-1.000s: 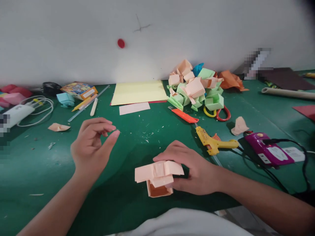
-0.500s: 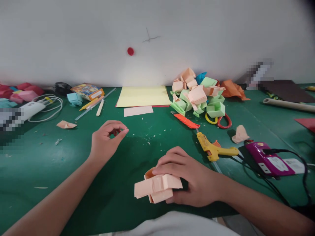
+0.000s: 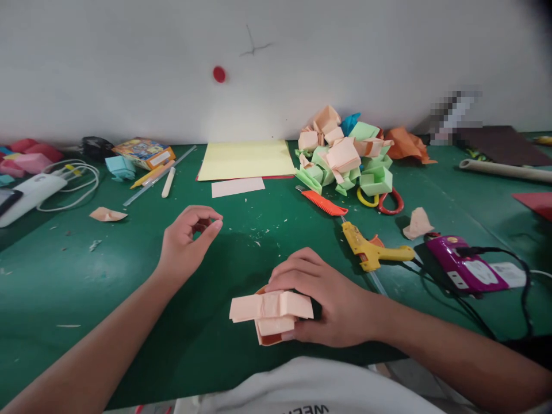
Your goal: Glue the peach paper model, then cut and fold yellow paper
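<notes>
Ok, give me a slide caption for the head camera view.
A right hand grips a folded peach paper piece at a green table, yellow glue gun nearby.

One handheld peach paper assembly [image 3: 269,307], one glue gun [image 3: 365,251], one orange cutter [image 3: 324,203], one purple box [image 3: 463,267]

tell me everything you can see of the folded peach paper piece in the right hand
The folded peach paper piece has a layered strip, its right end bent down, crossing a boxy part with a darker orange inside. It looks like creased paper. The right hand grips it from the right, near the person's shirt; whether it touches the green table is unclear.
</notes>
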A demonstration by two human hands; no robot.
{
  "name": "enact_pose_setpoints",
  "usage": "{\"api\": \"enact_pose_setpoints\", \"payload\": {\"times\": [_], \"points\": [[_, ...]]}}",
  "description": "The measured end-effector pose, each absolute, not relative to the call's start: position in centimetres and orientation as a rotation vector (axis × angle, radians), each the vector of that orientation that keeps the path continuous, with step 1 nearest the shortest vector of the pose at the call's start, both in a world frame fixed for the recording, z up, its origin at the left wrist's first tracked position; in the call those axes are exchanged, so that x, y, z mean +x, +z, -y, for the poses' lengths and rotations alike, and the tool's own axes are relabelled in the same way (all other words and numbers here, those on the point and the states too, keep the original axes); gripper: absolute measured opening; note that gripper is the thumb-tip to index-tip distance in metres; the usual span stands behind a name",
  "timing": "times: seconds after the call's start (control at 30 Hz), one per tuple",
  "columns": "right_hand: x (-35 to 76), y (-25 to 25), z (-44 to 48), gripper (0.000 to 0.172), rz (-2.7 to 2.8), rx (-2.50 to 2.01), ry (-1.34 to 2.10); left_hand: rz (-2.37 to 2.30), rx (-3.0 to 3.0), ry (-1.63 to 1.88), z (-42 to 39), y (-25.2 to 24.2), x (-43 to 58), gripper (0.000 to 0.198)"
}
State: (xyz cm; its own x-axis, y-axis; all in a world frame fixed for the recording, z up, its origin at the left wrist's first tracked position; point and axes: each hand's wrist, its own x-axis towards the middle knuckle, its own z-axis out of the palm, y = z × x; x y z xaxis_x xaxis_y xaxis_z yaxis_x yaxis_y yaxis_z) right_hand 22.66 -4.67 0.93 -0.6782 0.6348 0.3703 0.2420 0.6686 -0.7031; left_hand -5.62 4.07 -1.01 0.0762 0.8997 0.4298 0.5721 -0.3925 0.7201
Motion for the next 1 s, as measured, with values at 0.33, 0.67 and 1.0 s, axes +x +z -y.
{"api": "enact_pose_setpoints", "payload": {"times": [0.33, 0.67, 1.0], "points": [[22.59, 0.77, 4.74, 0.045, 2.259, -0.735, 0.836, -1.415, 2.034, 1.187, -4.06, -1.03, -5.65, 0.017], [22.62, 1.08, 4.64, 0.043, 2.232, -0.695, 1.058, -1.417, 1.962, 1.181, -3.97, -1.26, -5.48, 0.016], [22.63, 1.17, 4.79, 0.043, 2.284, -0.602, 1.087, -1.522, 1.954, 1.144, -3.90, -1.16, -5.19, 0.017]]}}
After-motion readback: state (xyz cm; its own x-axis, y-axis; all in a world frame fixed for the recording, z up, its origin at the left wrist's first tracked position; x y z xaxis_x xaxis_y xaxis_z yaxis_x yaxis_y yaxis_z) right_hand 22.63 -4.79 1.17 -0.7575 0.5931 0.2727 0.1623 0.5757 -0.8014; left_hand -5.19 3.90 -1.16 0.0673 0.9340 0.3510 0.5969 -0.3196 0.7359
